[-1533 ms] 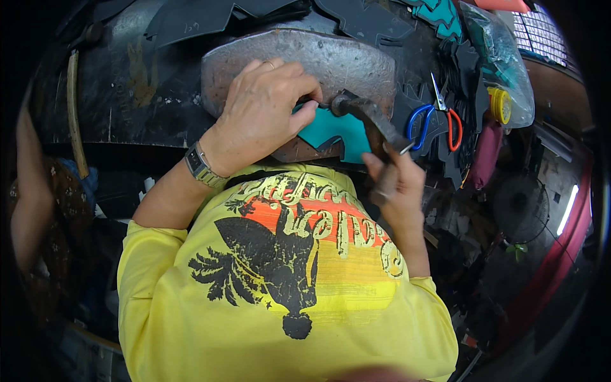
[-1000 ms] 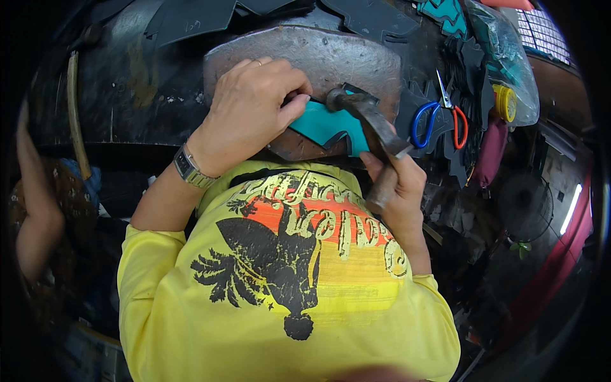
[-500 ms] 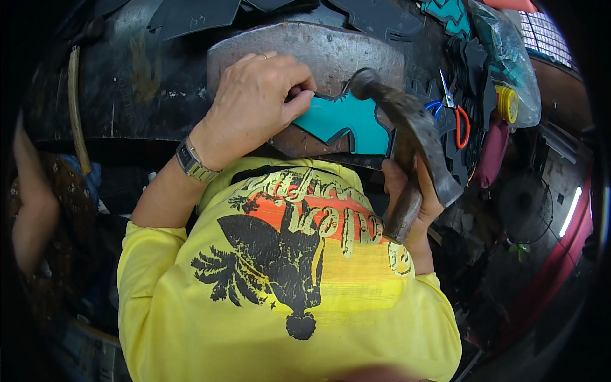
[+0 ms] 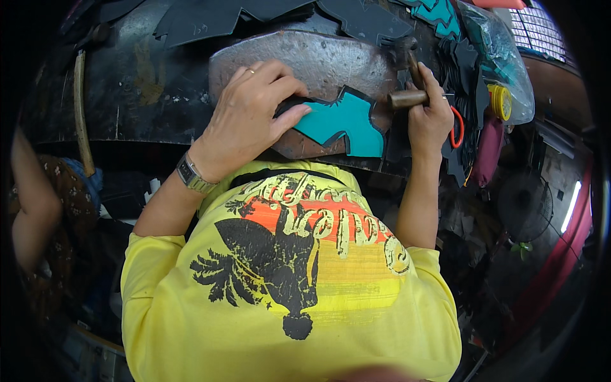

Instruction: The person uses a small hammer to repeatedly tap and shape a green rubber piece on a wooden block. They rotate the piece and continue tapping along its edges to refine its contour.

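Observation:
A teal cut piece with a black border (image 4: pixel 350 121), flat and notched like a shoe-upper part, lies on a worn brown metal slab (image 4: pixel 305 54). My left hand (image 4: pixel 254 108) is closed at its left end, the thumb on top and the other fingers curled; that end is hidden under them. My right hand (image 4: pixel 433 121) grips a hammer (image 4: pixel 407 99) to the right of the slab. The hammer's handle end points left, and its dark head is hard to make out against the black material behind it.
Black cut sheets (image 4: pixel 216 22) lie along the far side. Stacked black pieces (image 4: pixel 468 70), red-handled scissors (image 4: pixel 457 127), a clear plastic bag (image 4: pixel 503 63) and a yellow roll (image 4: pixel 501 102) are at the right. A wooden stick (image 4: pixel 81 114) rests at left, near another person's arm (image 4: pixel 35 204).
My right hand has moved up and away with the hammer, from the near right to beside the slab. The teal piece has shifted slightly, and my left hand stays on it.

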Demonstrator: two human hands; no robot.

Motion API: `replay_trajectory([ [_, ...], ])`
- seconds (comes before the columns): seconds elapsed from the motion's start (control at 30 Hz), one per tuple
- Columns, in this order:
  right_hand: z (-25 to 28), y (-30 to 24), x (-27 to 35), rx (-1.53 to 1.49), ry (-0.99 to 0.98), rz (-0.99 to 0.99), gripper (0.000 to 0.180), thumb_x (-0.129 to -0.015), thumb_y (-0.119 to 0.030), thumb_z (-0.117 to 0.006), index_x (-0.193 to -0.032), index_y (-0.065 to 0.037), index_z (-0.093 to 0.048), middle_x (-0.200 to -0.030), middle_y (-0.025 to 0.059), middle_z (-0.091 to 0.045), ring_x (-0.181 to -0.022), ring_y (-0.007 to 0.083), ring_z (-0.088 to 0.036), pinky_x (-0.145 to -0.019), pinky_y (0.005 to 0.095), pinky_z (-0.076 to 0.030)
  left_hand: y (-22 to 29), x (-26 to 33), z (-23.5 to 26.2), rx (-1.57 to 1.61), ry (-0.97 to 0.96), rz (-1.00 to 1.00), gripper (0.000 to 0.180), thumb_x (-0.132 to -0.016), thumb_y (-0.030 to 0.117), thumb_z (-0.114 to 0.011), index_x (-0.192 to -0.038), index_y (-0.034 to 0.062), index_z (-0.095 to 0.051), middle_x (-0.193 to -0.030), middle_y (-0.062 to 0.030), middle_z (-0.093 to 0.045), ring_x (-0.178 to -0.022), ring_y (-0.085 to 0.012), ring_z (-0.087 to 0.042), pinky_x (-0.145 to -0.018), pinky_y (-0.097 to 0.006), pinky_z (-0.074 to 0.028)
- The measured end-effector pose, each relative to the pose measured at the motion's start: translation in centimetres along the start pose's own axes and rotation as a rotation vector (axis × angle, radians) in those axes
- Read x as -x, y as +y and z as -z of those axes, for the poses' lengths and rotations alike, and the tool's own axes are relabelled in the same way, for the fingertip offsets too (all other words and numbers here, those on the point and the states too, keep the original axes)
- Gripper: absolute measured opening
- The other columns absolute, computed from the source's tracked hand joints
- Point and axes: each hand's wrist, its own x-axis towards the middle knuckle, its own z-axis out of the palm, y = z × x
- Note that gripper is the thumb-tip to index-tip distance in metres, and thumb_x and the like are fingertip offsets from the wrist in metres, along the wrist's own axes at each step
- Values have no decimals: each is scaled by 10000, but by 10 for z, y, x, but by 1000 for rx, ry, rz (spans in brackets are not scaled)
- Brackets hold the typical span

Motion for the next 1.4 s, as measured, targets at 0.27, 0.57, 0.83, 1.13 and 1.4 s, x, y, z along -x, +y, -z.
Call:
replay_trajectory([
  [0.27,18,-56,1,-325,-63,-233,468,-986,-263,-770,-1404,-91,-649,-968,87,-736,-825,234,-671,-774,365,-539,3,0,-4,-36,54,45,211,-780,207,-873,-909,108,-738,-1128,-40,-613,-1110,-253,-580,-930,-417,-414],
  [0.57,-4,-107,49,-878,-133,-152,346,-896,-124,-813,-1169,40,-678,-954,114,-708,-849,159,-671,-775,303,-531,11,-8,-9,-51,31,87,190,-772,226,-874,-857,117,-743,-1093,-13,-662,-1082,-238,-594,-928,-409,-414],
  [0.83,-24,-107,58,-810,34,201,312,-697,81,-749,-974,-2,-631,-788,149,-631,-673,297,-644,-611,365,-530,14,-13,-12,-40,23,96,178,-782,211,-864,-854,108,-738,-1036,-4,-662,-1017,-232,-589,-890,-408,-401],
  [1.13,-26,-115,57,-504,-46,328,296,-565,24,-773,-828,-38,-652,-846,91,-517,-661,248,-529,-574,368,-393,10,-16,-10,26,-24,76,158,-801,179,-844,-853,109,-712,-948,-12,-659,-981,-241,-602,-878,-411,-393],
  [1.4,-26,-112,60,-731,35,202,301,-628,86,-755,-897,-9,-661,-825,114,-589,-651,257,-596,-567,353,-479,8,-17,-9,54,-6,79,124,-804,151,-850,-905,119,-786,-944,0,-703,-936,-212,-625,-880,-386,-402],
])
